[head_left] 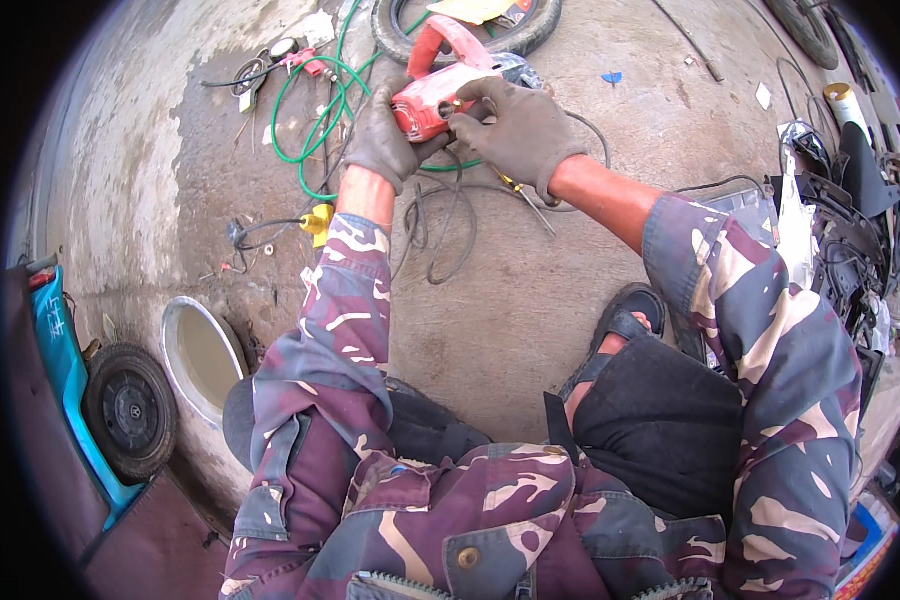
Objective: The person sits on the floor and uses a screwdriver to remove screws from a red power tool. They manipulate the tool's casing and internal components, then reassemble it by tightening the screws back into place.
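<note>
A red power tool [432, 101] with a looped red handle is in front of me, its dark far end pointing away to the right. My gloved left hand [382, 138] wraps the tool's left and lower side and holds it up. On its near right side, my gloved right hand [523, 135] presses curled fingers around a small round fitting, whose detail I cannot make out. Just below the right hand is a screwdriver [526, 204] with a yellow and dark handle; whether it lies on the ground or touches the glove, I cannot tell. A dark cable [457, 237] loops beneath.
A green hose [278, 127] coils at left, near a yellow plug [317, 225]. Beyond the tool lies a tyre [395, 35]. A white basin [196, 352] and a small wheel [130, 410] stand at lower left. Dark parts [850, 240] pile up at right.
</note>
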A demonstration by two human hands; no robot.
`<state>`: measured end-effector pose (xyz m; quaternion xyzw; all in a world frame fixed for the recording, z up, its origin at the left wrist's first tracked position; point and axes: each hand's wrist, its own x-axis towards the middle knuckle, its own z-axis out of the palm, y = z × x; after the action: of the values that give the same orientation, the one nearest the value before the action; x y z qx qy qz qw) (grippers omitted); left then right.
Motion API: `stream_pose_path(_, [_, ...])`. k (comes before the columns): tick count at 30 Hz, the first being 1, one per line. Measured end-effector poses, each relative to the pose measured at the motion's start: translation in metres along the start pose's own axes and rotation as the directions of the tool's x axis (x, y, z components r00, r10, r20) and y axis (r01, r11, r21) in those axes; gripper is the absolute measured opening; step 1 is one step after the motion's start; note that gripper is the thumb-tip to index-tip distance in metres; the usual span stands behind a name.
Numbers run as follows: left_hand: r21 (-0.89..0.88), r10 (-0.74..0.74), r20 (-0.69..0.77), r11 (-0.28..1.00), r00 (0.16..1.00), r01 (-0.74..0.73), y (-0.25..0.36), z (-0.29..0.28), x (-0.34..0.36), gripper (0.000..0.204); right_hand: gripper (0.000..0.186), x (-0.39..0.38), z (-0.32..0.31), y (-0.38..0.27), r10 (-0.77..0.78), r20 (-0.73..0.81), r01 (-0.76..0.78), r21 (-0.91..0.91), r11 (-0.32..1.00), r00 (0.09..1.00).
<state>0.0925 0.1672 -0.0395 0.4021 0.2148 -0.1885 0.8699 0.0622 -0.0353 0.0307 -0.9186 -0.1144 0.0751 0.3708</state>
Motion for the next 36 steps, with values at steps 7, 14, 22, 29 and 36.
stream_pose_path(7, [0.033,-0.018,-0.05,0.999,0.999,0.019,-0.001,0.004,-0.001,0.053,0.035,0.003,-0.007,-0.005,-0.084,-0.046,0.076,-0.157,0.985,0.995])
stream_pose_path(14, [-0.027,-0.059,0.005,0.998,0.998,0.059,-0.002,-0.005,0.012,0.052,0.03,0.008,-0.005,-0.014,-0.103,-0.017,0.098,-0.206,0.974,0.995])
stream_pose_path(22, [0.008,-0.064,-0.029,0.998,0.998,0.064,0.0,-0.001,0.008,0.056,0.03,0.015,-0.007,-0.013,-0.087,0.031,0.092,-0.211,0.973,0.996])
stream_pose_path(29, [-0.02,-0.048,-0.002,0.999,0.999,0.048,-0.001,0.0,0.004,0.057,0.027,0.016,-0.008,-0.012,-0.082,0.059,0.093,-0.216,0.972,0.995])
stream_pose_path(36, [-0.017,-0.063,-0.022,0.998,0.998,0.063,0.001,0.003,0.003,0.056,0.027,0.023,-0.009,-0.012,-0.154,0.12,0.188,-0.359,0.914,0.981])
